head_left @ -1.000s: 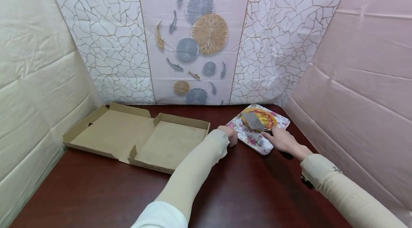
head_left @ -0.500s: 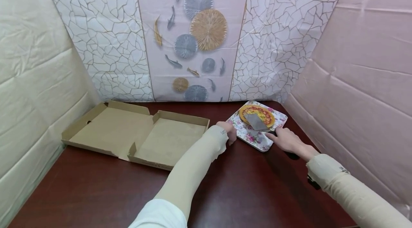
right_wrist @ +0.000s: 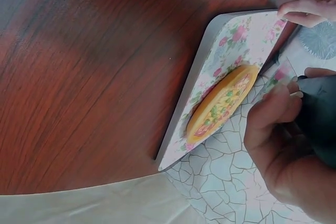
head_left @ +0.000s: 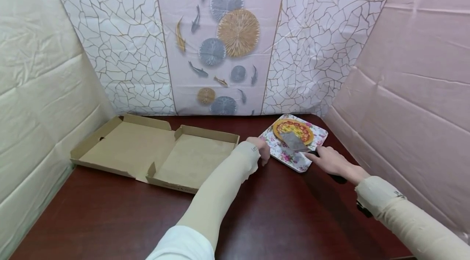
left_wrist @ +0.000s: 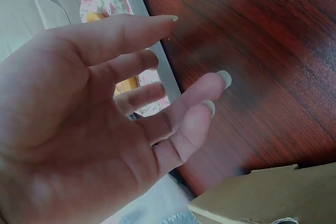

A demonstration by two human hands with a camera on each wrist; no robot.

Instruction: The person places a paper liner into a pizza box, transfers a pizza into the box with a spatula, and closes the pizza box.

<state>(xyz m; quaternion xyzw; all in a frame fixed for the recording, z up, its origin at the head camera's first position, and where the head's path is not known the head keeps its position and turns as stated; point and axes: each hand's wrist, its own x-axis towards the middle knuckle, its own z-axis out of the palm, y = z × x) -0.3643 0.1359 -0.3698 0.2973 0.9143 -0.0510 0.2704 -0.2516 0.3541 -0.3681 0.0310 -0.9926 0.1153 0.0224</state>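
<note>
Right hand was wrapped round handle of black-handled, flat grey-bladed spatula; blade overlapped near side of round yellow-rimmed pizza, contact unclear. Pizza lay on white floral board. Left hand held nothing, fingers loosely bent, beside board. Step, apparently: lining up blade. Next move seemed to call for low, level blade under pizza.

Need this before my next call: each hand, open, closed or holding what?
Left hand: open, holding nothing.
Right hand: closed, holding the spatula.
</note>
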